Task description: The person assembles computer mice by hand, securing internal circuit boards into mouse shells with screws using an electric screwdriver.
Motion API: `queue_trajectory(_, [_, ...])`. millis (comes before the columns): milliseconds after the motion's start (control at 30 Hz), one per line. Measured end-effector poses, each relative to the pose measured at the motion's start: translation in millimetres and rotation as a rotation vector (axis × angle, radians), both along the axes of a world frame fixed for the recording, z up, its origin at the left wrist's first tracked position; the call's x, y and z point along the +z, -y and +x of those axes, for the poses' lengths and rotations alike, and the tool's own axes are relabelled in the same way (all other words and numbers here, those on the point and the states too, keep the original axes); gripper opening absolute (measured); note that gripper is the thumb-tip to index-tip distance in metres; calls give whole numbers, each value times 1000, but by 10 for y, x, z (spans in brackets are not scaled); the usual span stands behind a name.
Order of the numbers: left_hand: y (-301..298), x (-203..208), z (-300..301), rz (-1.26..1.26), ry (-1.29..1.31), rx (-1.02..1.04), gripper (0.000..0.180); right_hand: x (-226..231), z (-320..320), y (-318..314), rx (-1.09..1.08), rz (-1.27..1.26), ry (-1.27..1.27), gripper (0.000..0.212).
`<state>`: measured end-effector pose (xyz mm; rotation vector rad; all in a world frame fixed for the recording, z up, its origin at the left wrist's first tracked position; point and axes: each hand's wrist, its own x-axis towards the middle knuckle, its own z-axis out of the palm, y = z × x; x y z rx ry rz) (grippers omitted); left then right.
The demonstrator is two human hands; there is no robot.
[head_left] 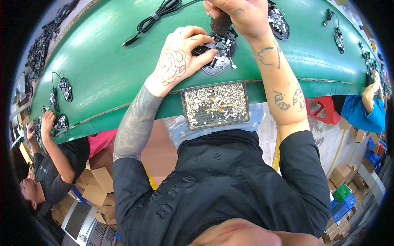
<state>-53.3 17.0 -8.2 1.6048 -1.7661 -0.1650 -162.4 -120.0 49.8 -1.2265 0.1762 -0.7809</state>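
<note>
Green table (106, 69) under everything, and the action is right at the fingers! Left hand (184, 47) lies over the near-left side of an opened mouse (223, 51), thumb and forefinger on it with a gap between them; whether they pinch or merely steady it, I can't tell. Right hand (246, 16) curls around a dark tool (221, 23), its nose pointing down onto the mouse's far end, just beyond the left fingertips. So, how far along? Circuit board sits in the shell, parts laid bare, no cover on: I'd call it mid-assembly, with fastening under way and closing up left. Whether any screw is home, the tool hides. A white plug (234, 66) pokes out nearer the body than the tool, apparently not connected. Below both hands waits a tray (185, 110) of tiny pieces, well stocked. Beyond the right wrist, another opened mouse (279, 24), also uncovered; left of the grip, a bundled cable (155, 17).
</note>
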Motion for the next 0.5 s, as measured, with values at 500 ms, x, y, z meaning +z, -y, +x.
queue_trajectory(500, [93,123,-8,80,97,-80,20,9,-142,87,-6,-197,22,32])
